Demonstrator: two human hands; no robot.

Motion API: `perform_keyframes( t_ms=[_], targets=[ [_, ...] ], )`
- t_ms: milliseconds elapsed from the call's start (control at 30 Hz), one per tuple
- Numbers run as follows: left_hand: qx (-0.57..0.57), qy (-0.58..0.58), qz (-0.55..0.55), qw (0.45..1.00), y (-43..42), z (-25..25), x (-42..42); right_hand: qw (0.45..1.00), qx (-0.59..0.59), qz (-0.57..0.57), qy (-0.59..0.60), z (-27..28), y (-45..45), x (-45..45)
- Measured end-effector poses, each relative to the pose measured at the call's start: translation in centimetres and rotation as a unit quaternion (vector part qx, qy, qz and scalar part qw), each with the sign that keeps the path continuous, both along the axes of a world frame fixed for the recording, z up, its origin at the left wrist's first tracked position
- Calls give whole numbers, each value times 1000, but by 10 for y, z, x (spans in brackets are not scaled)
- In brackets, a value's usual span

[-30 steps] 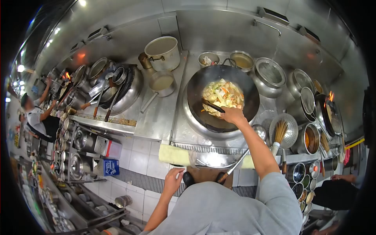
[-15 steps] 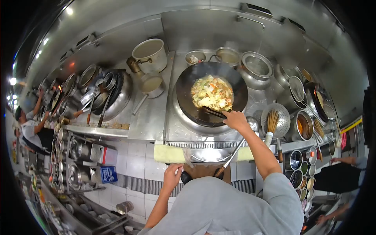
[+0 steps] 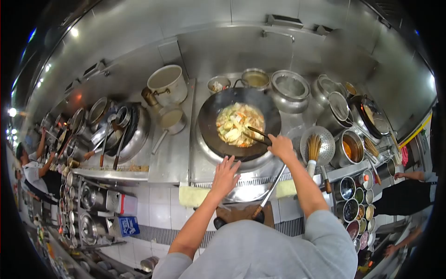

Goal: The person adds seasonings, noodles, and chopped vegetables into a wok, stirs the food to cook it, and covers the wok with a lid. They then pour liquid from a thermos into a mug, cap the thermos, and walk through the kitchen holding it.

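Note:
A black wok (image 3: 209,116) sits on the round burner of the steel range, with chopped vegetables (image 3: 239,124) in its middle. My right hand (image 3: 281,147) is closed on dark tongs (image 3: 258,132), whose two arms are spread over the right side of the food. My left hand (image 3: 226,176) is spread near the front rim of the wok and holds nothing; whether it touches the rim I cannot tell. Below and right of the wok, a long-handled ladle (image 3: 269,191) leans across the range's front edge.
Right of the wok lie a perforated skimmer (image 3: 326,145) and a bamboo brush (image 3: 314,149). Pots (image 3: 290,89) line the back. A saucepan (image 3: 171,120) and a tall pot (image 3: 173,83) stand left. One person (image 3: 38,172) works far left, another (image 3: 409,190) stands right.
My left hand has risen from the counter's front to the wok's near rim, and its fingers have spread. The tongs have moved to the food's right side and opened. The view has shifted.

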State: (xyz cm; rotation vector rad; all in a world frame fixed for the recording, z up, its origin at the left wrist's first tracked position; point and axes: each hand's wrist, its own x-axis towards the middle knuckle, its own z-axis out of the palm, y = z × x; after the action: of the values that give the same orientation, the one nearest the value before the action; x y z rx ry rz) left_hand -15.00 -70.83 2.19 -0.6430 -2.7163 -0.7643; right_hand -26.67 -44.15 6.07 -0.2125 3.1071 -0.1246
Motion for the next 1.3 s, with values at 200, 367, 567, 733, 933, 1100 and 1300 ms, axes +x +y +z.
perform_keyframes(
  t_ms=[200, 367, 567, 733, 933, 1100, 1300],
  targets=[
    [408, -308, -27, 859, 22, -7, 25, 954, -298, -37, 12, 4, -1, 96],
    [677, -509, -6, 531, 73, 15, 19, 911, -401, 20, -88, 20, -67, 183],
    [380, -286, 121, 872, 8, 21, -30, 834, -419, 147, -328, -59, 29, 214],
    [3, -113, 126, 986, 2, 31, -55, 783, -254, 26, -567, -287, 118, 223],
    [-47, -65, 75, 994, 17, -5, -61, 600, -623, -387, -319, -385, 105, 196],
    [-15, -85, 75, 993, 28, -8, -54, 470, -694, -327, -436, -395, 92, 185],
    [24, 8, 97, 995, 44, -23, -38, 891, -228, -190, -343, -458, 70, 193]
  ],
)
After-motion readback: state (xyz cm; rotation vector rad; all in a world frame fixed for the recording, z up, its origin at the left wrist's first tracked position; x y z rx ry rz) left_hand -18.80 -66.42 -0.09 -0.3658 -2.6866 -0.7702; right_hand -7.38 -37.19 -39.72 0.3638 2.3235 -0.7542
